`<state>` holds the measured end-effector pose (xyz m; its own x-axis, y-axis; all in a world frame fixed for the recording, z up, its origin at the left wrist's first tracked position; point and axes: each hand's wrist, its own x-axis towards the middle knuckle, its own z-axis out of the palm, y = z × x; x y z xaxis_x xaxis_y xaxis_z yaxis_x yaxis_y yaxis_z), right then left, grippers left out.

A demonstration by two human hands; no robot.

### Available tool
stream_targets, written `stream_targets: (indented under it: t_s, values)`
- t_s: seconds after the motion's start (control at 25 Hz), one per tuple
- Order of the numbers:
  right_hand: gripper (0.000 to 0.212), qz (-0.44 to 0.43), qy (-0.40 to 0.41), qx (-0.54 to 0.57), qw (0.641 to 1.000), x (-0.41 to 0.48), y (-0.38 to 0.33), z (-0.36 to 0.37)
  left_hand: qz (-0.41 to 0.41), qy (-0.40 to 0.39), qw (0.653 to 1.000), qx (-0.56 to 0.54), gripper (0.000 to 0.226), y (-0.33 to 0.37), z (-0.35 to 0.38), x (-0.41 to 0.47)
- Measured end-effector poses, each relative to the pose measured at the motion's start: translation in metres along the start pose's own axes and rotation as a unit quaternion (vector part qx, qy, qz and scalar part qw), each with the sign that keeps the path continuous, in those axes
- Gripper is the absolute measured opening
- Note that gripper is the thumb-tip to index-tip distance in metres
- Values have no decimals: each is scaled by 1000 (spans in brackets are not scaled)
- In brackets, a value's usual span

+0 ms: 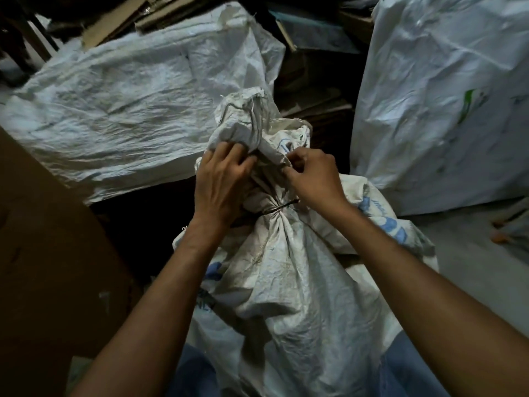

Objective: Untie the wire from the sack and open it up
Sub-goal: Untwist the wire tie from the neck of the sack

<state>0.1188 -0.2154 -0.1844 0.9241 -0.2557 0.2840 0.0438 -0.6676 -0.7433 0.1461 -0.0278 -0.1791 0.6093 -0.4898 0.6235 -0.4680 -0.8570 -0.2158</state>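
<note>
A dirty white woven sack (289,282) with blue print stands upright between my arms. A thin dark wire (279,209) is twisted tight around its gathered neck, one end sticking out to the right. Above the wire the loose top of the sack (243,118) bunches up. My left hand (220,184) grips the bunched fabric on the left side of the neck. On the right, just above the wire, my right hand (312,176) pinches a fold of fabric with its fingertips.
A large white sack (114,110) lies behind on the left, and another tall white sack (443,104) stands at the right. Brown cardboard (48,253) leans at the left. Stacked cardboard and boxes (312,75) fill the dark back. Grey floor (472,259) shows at the right.
</note>
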Motion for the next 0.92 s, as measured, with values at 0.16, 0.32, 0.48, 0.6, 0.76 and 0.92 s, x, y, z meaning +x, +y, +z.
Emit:
stream_targets:
  t_s: [0.16, 0.32, 0.48, 0.6, 0.76, 0.92]
  values:
    - [10, 40, 16, 82, 996, 9, -13, -18, -62, -127, 989, -39, 60, 5, 1, 11]
    - [20, 28, -15, 37, 999, 10, -14, -30, -74, -84, 990, -88, 58, 19, 0, 3]
    - [40, 30, -72, 32, 996, -10, 1, -24, -30, -55, 990, -123, 44, 19, 10, -3]
    - [45, 63, -76, 79, 992, -26, 17, -27, -3, -73, 983, -171, 30, 16, 20, -16]
    - [23, 58, -28, 11, 998, -48, 34, -29, 16, -86, 966, -244, 16, 18, 25, -33]
    - [17, 25, -28, -35, 999, -59, 34, -25, 28, -105, 939, -325, 33, 17, 20, -39]
